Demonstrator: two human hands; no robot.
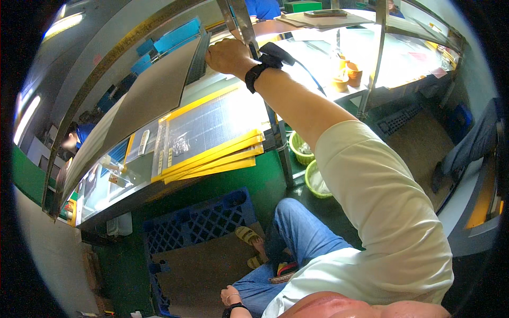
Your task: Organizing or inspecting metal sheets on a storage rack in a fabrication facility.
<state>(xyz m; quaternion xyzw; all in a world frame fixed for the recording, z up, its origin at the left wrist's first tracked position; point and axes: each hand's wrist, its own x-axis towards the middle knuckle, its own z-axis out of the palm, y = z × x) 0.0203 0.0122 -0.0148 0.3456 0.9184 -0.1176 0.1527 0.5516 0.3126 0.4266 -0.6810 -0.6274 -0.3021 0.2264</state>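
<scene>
Rt hand (228,55) at 12 o'clock, curled near grey board (154,93) (10 o'clock); grip hidden, can't tell; lt hand (231,296) on jeans (307,228), 6 o'clock, prob. for rest, hold unclear; yellow-edged sheets (212,119), 11 o'clock, fanned, prob. for separating.

Just left of the right hand's fingers (211,57), a metal rack (108,59) carries a large grey-brown board (154,87); below them, the counter (137,175) bears fanned yellow-edged sheets (207,127). Well right of the fingers, a brightly lit surface (313,47) holds orange-brown containers (353,74). Far beneath them, the green floor (121,265) supports a blue pallet (212,217) and light-green baskets (304,158)
</scene>
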